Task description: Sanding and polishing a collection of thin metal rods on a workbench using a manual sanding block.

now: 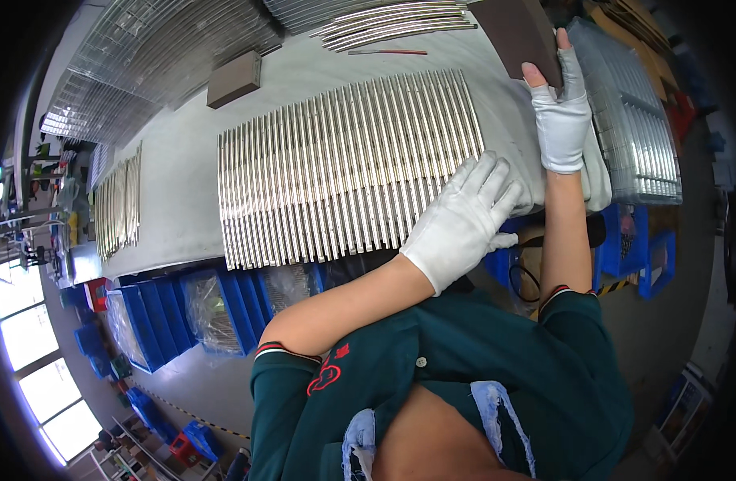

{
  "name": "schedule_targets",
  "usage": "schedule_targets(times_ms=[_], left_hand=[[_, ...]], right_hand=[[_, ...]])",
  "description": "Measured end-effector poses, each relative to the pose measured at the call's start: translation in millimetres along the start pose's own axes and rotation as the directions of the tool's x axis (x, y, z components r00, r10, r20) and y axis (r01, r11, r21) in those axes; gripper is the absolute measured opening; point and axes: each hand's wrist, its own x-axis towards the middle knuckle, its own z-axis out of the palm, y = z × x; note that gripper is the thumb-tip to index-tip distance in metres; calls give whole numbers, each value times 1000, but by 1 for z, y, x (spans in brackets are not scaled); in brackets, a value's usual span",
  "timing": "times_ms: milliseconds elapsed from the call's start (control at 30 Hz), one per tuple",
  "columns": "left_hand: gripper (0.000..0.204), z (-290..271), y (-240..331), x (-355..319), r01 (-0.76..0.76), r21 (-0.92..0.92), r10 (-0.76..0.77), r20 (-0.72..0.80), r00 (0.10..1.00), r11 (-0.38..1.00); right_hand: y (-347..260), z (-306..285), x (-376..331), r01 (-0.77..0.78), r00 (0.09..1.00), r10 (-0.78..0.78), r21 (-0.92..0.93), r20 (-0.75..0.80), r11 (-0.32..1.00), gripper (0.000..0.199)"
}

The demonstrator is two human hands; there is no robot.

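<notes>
A row of slim silver metal rods lies side by side on the pale cloth-covered table. My left hand, in a white glove, rests with fingers stretched out over the near right end of that row. Farther right, my right hand grips a dark brown rectangular block by its edge. Its thumb lies against the face of the block, and bare fingertips poke out of the white glove. The fingers behind the block are partly hidden.
Another brown block sits behind the row. More rods and a thin red stick lie at the back. Clear plastic trays stand back left and right. Blue bins are below the table's front edge.
</notes>
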Motion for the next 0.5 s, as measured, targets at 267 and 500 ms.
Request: schedule_targets(times_ms=[267, 500], left_hand=[[85, -31, -5, -17, 94, 68, -100, 89, 991, 993], [91, -39, -6, -20, 63, 135, -88, 189, 978, 989]], right_hand=[[-5, -1, -2, 25, 1000, -25, -19, 1, 1000, 61], [-5, -4, 0, 56, 997, -60, -70, -51, 996, 59]])
